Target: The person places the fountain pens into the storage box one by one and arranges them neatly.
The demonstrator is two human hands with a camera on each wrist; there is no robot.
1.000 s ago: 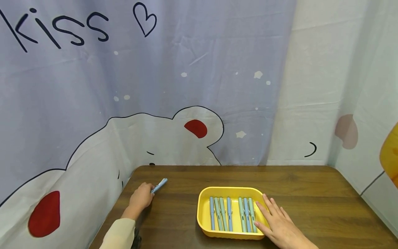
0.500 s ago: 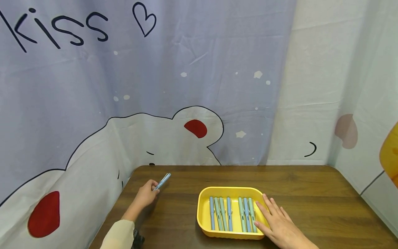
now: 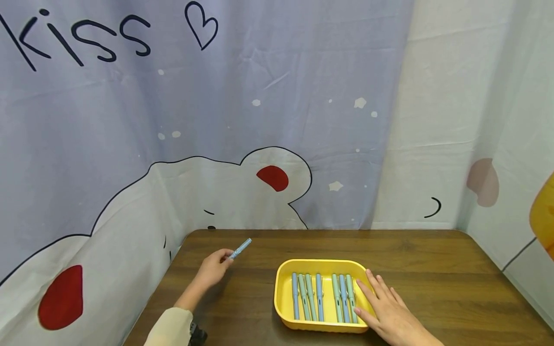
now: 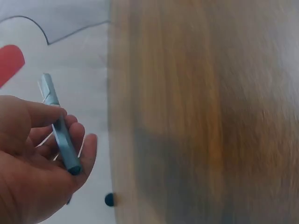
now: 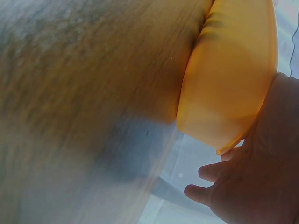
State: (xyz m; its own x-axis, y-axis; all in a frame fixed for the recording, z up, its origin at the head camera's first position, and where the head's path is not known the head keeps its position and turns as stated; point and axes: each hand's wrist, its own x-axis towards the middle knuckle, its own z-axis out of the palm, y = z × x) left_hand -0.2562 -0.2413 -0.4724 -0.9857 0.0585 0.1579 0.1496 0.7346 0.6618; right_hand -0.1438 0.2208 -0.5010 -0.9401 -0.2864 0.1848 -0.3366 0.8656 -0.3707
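A light blue pen [image 3: 240,249] is pinched in my left hand [image 3: 213,267], held above the table's left part with its clip end pointing up and away. The left wrist view shows the pen [image 4: 65,142] between thumb and fingers, its lower end near the palm. At the right stands a yellow tray [image 3: 320,327]. Several pens lie in it side by side, among them a blue pen [image 3: 319,298] and a green pen [image 3: 337,299]. My right hand [image 3: 389,312] rests on the tray's right rim with its fingers spread and fairly straight, the thumb over the edge.
The brown wooden table [image 3: 433,269] extends around the tray. A printed curtain [image 3: 329,120] hangs behind the table's far edge and along its left and right sides. There is a dark device [image 3: 197,335] on my left wrist.
My left hand has lifted the blue pen from the table's left side and carried it to the right. The right hand and the tray have stayed in place.
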